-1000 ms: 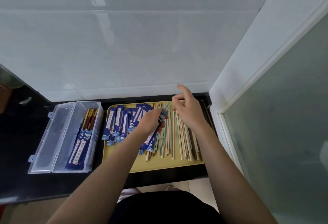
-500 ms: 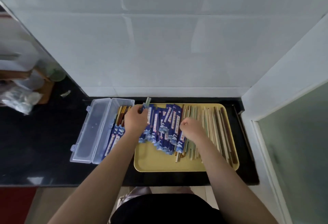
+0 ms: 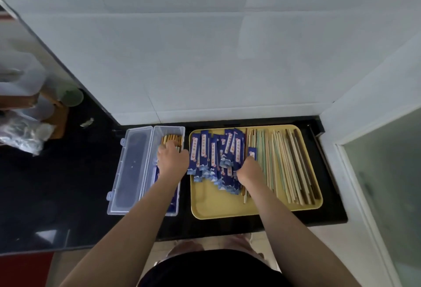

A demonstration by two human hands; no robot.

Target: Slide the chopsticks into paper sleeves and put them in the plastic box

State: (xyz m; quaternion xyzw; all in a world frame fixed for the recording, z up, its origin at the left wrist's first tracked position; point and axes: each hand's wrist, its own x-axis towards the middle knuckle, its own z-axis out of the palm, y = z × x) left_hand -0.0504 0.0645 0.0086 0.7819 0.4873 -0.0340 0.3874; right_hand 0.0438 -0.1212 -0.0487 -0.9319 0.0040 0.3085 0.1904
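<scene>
A clear plastic box lies open on the black counter, its lid folded out to the left. Sleeved chopsticks lie inside it. My left hand is down in the box with fingers curled over a sleeved pair. To the right, a yellow tray carries a heap of blue paper sleeves and a row of bare chopsticks. My right hand rests on the tray between them and pinches one blue sleeve, whose end sticks out past the fingers.
The white tiled wall rises right behind the box and tray. A frosted glass door and its frame close off the right side. Far left on the counter are a wooden stand, a green cup and a crumpled plastic bag.
My left hand has carried the sleeved chopsticks from over the tray leftward and down into the box. My right hand came back from the tray's far edge and has taken a sleeve.
</scene>
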